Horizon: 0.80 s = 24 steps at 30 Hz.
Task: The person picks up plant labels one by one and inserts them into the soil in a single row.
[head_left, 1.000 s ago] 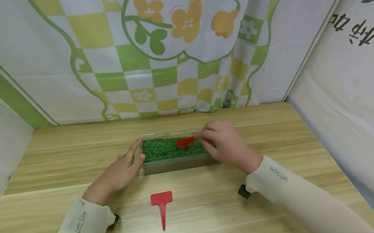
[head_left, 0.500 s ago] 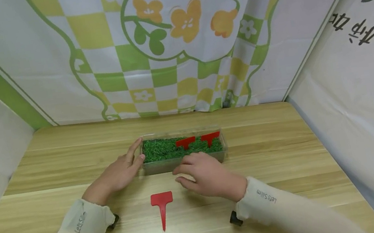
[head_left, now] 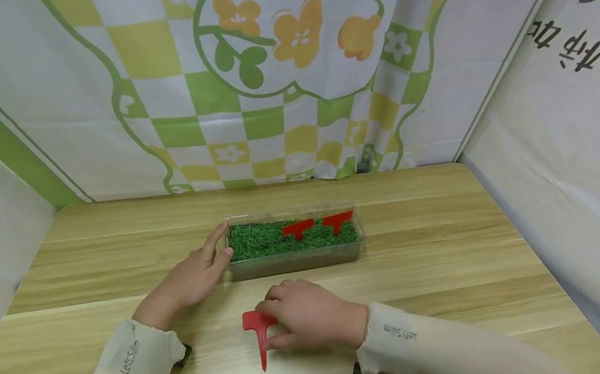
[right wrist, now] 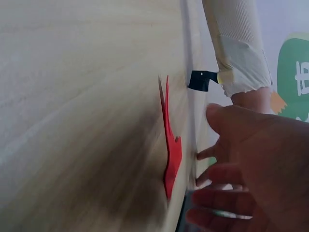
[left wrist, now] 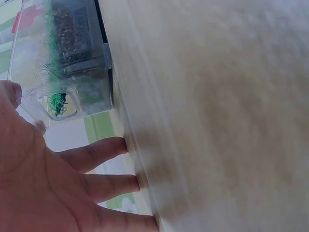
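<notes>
A clear plastic box (head_left: 296, 262) with green artificial grass (head_left: 255, 239) inside stands mid-table. Two red T-shaped plant labels, a left one (head_left: 298, 227) and a right one (head_left: 337, 220), stand upright in the grass. My left hand (head_left: 187, 278) touches the box's left end with thumb and index finger; in the left wrist view its other fingers extend straight to the tabletop. A third red plant label (head_left: 259, 333) lies flat in front of the box. Over that label's right side is my right hand (head_left: 310, 317); the right wrist view shows its fingers (right wrist: 217, 200) spread, apart from the label (right wrist: 172, 159).
The wooden table (head_left: 461, 292) reaches back to a patterned curtain (head_left: 276, 118). White cloth walls border it on both sides, the right one (head_left: 576, 200) bearing a printed strawberry. A small black device hangs under each sleeve.
My right hand has left the right label standing in the grass and moved forward and left, down to the label on the table. The left hand stays at the box.
</notes>
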Available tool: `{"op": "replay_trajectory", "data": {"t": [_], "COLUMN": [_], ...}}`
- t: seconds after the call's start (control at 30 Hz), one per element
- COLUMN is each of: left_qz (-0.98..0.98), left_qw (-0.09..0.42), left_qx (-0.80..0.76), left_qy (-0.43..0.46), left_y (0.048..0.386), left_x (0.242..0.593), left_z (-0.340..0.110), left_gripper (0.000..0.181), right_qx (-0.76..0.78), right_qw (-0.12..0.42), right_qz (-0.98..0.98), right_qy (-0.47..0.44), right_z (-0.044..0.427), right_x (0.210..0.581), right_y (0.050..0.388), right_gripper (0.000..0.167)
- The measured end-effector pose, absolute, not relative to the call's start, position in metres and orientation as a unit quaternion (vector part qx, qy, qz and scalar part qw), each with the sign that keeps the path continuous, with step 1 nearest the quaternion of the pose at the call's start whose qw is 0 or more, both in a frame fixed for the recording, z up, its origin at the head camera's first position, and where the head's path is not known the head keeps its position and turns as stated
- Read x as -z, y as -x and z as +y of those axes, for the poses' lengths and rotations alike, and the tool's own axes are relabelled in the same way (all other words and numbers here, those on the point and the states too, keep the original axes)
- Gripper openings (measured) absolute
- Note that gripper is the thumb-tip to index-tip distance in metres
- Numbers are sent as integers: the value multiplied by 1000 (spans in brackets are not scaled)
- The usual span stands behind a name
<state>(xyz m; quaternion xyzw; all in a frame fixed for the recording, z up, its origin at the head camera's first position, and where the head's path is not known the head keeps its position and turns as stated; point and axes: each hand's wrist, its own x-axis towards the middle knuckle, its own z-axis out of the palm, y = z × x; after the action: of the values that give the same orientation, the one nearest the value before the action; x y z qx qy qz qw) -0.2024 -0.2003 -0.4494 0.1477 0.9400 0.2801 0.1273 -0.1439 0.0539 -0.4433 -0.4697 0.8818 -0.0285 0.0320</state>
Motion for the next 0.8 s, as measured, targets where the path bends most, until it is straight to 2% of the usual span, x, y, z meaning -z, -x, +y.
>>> {"op": "replay_trajectory", "data": {"t": [0.13, 0.23, 0.53, 0.8], "left_qz": [939, 939, 939, 939], "left_qw": [129, 133, 130, 131], "left_qx": [-282, -285, -284, -284], "left_qy": [-145, -141, -143, -142], "left_y": [203, 203, 205, 205], "left_x": [450, 451, 451, 453], "left_z": [-201, -200, -201, -200], "left_gripper": [64, 64, 64, 65], "right_qx": [8, 6, 26, -4], "right_qw": [53, 59, 80, 65], "right_qz": [885, 886, 892, 889], "right_qy": [463, 460, 445, 453], "right_z": [49, 47, 43, 37], "right_x": [446, 450, 460, 465], "right_y": [142, 142, 142, 139], "right_gripper": [67, 73, 82, 85]}}
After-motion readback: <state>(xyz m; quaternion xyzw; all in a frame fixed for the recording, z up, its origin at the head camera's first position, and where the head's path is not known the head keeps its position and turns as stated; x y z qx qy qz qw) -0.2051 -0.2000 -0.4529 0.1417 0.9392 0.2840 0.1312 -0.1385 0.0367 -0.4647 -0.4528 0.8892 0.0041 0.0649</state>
